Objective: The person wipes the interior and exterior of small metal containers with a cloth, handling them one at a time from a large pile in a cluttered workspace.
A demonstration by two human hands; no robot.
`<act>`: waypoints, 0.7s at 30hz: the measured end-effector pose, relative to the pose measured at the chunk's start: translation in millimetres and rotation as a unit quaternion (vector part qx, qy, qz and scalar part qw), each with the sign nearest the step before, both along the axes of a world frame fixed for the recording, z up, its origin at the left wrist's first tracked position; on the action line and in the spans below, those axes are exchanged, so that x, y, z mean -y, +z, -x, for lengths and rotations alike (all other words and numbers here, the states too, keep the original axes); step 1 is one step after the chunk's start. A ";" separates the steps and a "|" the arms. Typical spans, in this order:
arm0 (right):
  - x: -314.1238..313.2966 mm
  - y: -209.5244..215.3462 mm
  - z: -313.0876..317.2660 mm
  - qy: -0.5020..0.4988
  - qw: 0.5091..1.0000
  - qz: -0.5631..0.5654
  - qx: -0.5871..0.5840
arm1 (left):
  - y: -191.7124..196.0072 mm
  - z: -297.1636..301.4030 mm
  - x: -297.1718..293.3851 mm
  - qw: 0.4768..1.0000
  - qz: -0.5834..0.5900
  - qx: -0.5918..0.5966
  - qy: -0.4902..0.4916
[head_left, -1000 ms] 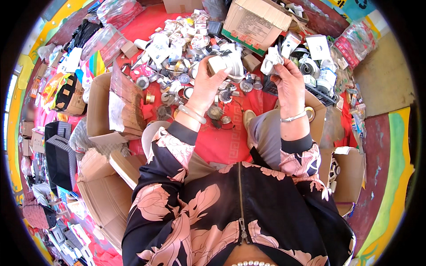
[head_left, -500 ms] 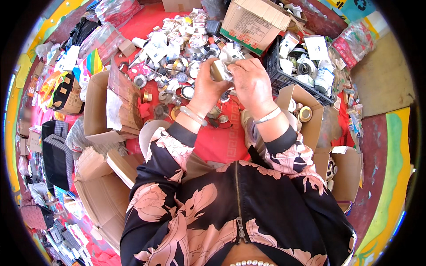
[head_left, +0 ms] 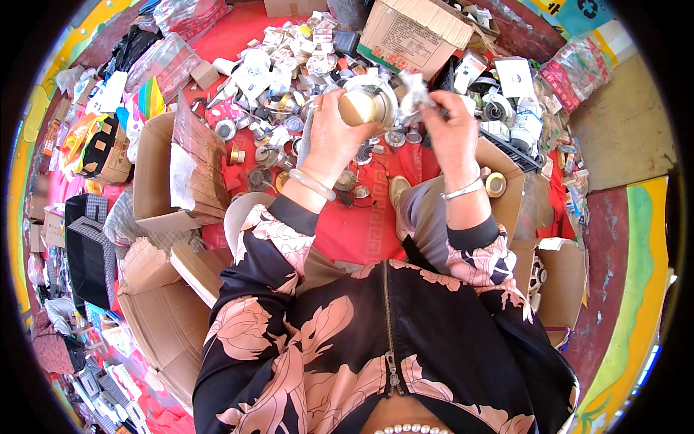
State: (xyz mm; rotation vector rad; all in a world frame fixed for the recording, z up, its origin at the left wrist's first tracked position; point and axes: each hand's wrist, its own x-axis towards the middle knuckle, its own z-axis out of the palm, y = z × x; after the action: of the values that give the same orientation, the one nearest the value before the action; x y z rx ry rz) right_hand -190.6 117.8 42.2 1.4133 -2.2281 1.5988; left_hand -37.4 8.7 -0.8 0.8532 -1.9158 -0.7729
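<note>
My left hand [head_left: 330,141] is closed round a downlight [head_left: 359,108], a round lamp fitting with a gold face and a white ring behind it. To its right, my right hand [head_left: 454,137] pinches a crumpled clear plastic wrapper [head_left: 412,95]. The wrapper is blurred and lies close against the fitting's right side; whether the two still touch I cannot tell. Below and beyond both hands spreads a heap of loose lamp fittings [head_left: 289,108] and small boxes on a red cloth [head_left: 354,231].
An open carton [head_left: 155,173] stands at the left, with another carton [head_left: 166,318] nearer me. At the right are a black crate [head_left: 517,148] of fittings, a carton [head_left: 510,192] with a gold-rimmed fitting, and a smaller carton [head_left: 564,282]. A large printed box [head_left: 412,36] lies at the back.
My hands have moved apart, the right one going right with the plastic wrapper. The downlight's gold face, mostly covered before, now shows in my left hand.
</note>
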 end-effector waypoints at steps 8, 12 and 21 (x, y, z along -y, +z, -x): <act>16.5 -18.1 -19.4 0.059 0.986 -0.058 0.143 | 6.1 -1.7 -11.9 0.999 0.009 -0.018 -0.034; 15.7 -27.4 -9.3 0.097 0.969 -0.071 0.215 | -1.2 -0.6 -13.1 0.996 0.034 -0.023 -0.078; 6.7 -46.6 5.4 0.145 0.856 0.134 0.478 | -1.0 -0.3 -4.5 0.981 0.151 -0.082 -0.087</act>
State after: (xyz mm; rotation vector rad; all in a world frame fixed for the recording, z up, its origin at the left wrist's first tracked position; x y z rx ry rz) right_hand -196.0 111.1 -4.3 0.9962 -2.0128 3.0950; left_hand -37.1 13.2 -1.8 0.4265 -1.9122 -0.6116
